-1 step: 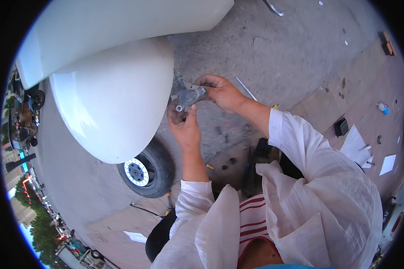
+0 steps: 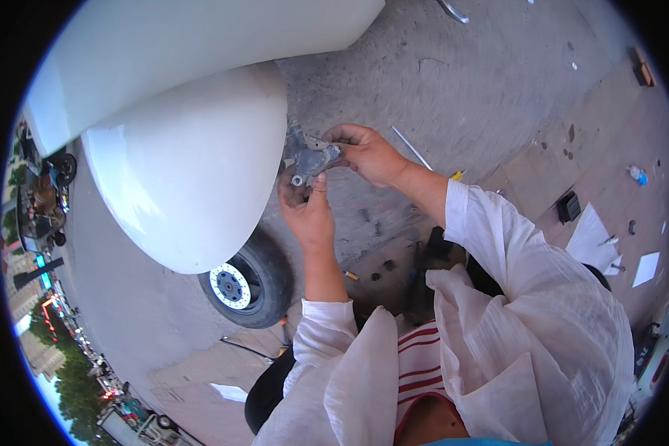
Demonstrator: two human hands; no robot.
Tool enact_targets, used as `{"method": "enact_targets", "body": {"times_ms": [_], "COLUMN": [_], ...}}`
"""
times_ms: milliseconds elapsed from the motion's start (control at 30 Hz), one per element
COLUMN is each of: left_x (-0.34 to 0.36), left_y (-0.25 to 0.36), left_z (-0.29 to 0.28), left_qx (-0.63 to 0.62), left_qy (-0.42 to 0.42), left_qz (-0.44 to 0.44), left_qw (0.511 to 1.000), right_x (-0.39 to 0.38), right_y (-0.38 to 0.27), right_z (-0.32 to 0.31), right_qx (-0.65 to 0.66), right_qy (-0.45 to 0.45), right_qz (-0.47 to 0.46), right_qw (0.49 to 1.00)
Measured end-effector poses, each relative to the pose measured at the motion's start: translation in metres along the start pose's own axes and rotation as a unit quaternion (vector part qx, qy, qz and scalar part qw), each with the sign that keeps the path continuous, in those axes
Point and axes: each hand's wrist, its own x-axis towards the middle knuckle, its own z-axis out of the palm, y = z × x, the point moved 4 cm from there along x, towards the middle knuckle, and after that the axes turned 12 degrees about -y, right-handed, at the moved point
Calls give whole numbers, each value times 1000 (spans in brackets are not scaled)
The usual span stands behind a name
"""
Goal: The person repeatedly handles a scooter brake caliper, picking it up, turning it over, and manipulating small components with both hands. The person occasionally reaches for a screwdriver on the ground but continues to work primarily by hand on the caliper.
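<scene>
Both hands are closed on a dirty grey metal bracket (image 2: 314,160) beside the edge of a white fender (image 2: 189,171). My left hand (image 2: 306,204) grips its lower end, thumb up along the side, next to a round bushing with a hole (image 2: 297,180). My right hand (image 2: 366,154) pinches the bracket's right end between thumb and fingers. The bracket's upper left part runs close to the fender; whether it is attached there I cannot tell. Some of my left fingertips are hidden behind the part.
Below the fender lies a wheel with a brake disc (image 2: 249,286). A larger white body panel (image 2: 201,44) overhangs the upper left. A thin metal rod (image 2: 411,147), a black box (image 2: 569,207), white sheets (image 2: 645,269) and a plastic bottle (image 2: 637,175) lie on the ground.
The view has shifted very slightly. Both hands keep the same hold on the bracket.
</scene>
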Motion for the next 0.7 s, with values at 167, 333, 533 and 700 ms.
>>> {"method": "enact_targets", "body": {"times_ms": [167,333,533,700], "left_x": [2,1,-5,-5], "left_y": [3,5,5,10], "left_z": [-8,-6,7,8], "left_qx": [54,48,12,2], "left_qy": [-2,2,44,23], "left_qz": [6,40,17,14], "left_qw": [999,998,999,1000], "right_x": [6,8,7,8], "right_y": [18,23,22,26], "right_z": [-6,-5,-4,-6], "right_qx": [112,118,109,103], "right_qy": [-26,-15,-3,-2], "right_qz": [-49,-40,-42,-52], "right_qw": [992,992,993,993]}}
